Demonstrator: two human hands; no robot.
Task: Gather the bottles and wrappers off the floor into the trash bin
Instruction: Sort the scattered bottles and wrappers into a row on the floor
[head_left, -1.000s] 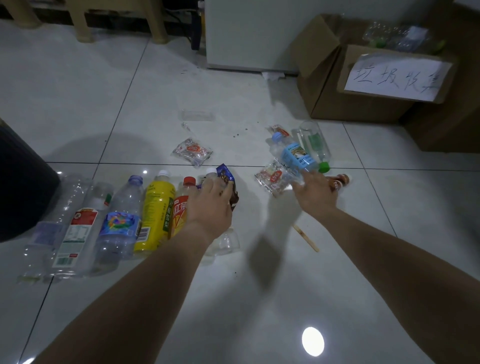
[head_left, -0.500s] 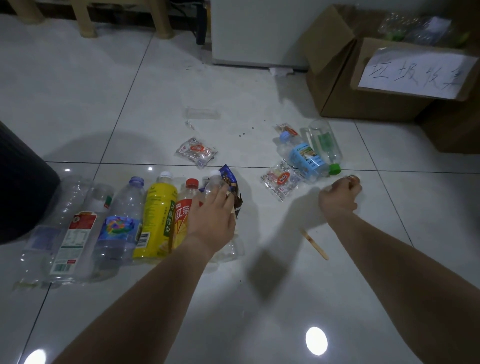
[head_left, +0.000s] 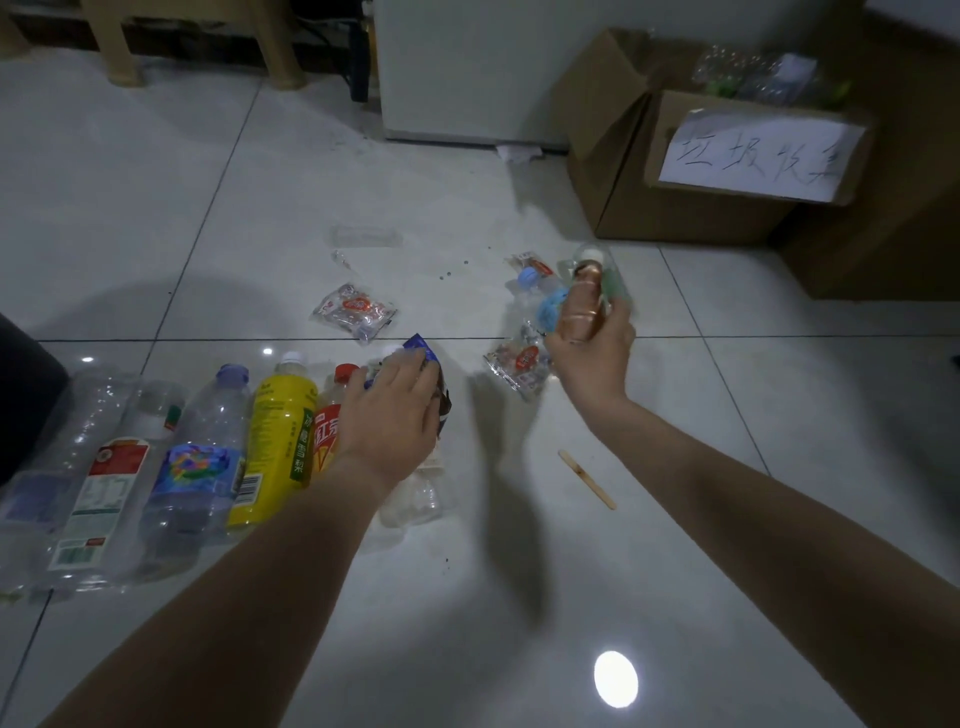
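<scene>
The right hand has closed round the small brown bottle and brought it up off the floor. Half a second ago it was only clasping it down on the tiles. It now holds the bottle upright in the air, short of the labelled cardboard box, which I take to be the bin.

The left hand has stayed put, well to the left of the box. Its fingers are laid over the blue wrapper at the end of the row of bottles. Whether it pinches the wrapper underneath I cannot tell.

So one bottle is picked up and ready to carry. Everything else is yet to gather: the row, the blue-labelled bottle and the two clear snack wrappers nearer the box.
</scene>
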